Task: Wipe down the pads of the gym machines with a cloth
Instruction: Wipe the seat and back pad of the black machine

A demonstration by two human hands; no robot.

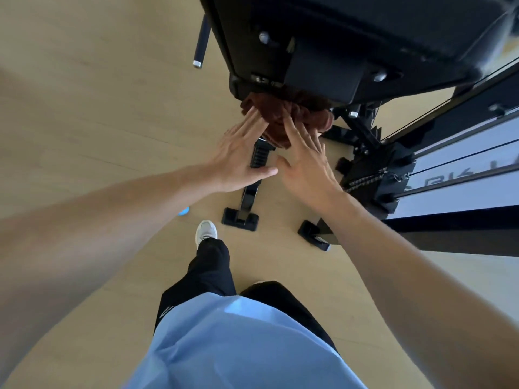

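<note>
Centrally, one cloth (283, 116): dark reddish-brown, thick and bunched in folds, pressed against the lower edge of the black pad (323, 29) of the gym machine. Left hand (238, 161) and right hand (306, 161) both lay flat on it, fingers (250, 119) straight and spread. Upper part of cloth was hidden under the pad; pad itself was cut off at top.

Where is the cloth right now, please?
In the head view, the brown cloth sits top centre, pressed against the black machine pad's lower edge by both hands' straight fingers.

left grip (238, 161): fingers straight, arm extended | right grip (304, 164): fingers straight, arm extended
</note>
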